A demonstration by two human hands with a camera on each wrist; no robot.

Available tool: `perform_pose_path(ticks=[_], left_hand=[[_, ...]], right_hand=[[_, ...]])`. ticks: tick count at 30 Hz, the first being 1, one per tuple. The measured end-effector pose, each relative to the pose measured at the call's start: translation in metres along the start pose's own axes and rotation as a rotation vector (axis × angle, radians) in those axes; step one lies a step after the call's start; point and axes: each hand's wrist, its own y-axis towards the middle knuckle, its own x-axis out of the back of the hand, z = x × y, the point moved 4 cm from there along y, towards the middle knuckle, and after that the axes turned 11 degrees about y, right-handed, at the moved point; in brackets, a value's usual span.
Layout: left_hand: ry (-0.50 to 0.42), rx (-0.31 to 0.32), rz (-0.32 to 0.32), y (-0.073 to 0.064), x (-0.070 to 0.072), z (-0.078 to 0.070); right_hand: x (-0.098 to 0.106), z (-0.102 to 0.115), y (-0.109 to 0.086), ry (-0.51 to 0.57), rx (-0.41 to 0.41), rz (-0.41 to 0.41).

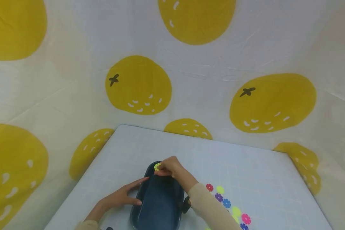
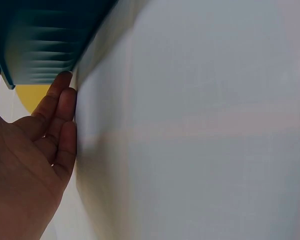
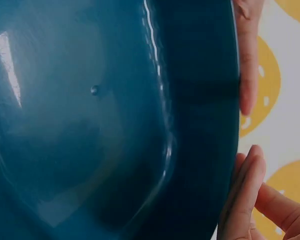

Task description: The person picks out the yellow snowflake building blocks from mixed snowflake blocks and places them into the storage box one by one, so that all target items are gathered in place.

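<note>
A dark blue-green tray (image 1: 161,204) with rounded corners and raised walls lies on the white cloth in the head view. Beyond its far end, my right hand (image 1: 169,166) has its fingers bent and pinches a small yellow flower-shaped disc (image 1: 157,166). In the right wrist view that hand's fingers (image 3: 247,195) lie along the tray rim; the disc is hidden there. My left hand (image 1: 122,195) rests at the tray's left side with thumb and fingers spread. Seen from the left wrist, its fairly straight fingers (image 2: 55,110) touch near the tray's ribbed outer wall (image 2: 50,50).
Several coloured flower-shaped discs lie to the right of the tray, among them a red disc (image 1: 209,187), a blue disc (image 1: 226,203) and a pink disc (image 1: 246,218). A black wrist camera (image 1: 186,204) sits under the right wrist. Fruit-patterned fabric (image 1: 195,83) hangs behind the table.
</note>
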Motion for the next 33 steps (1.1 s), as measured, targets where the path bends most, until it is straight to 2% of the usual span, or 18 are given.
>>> perform_pose_path(ticks=[9,22,26,33], left_hand=[[0.002,0.013,-0.003,0.001,-0.001,0.002],[-0.019,-0.002,0.0,0.001,-0.001,0.003],[-0.024,0.004,0.001,0.001,-0.001,0.003],[-0.025,0.009,0.002,0.001,-0.001,0.004]], right_hand=[[-0.001,-0.012,0.012,0.04,-0.082,-0.021],[-0.007,-0.031,0.018,-0.054,-0.076,-0.051],[-0.008,-0.034,0.02,-0.12,-0.038,-0.078],[-0.008,-0.04,0.021,-0.342,0.075,-0.174]])
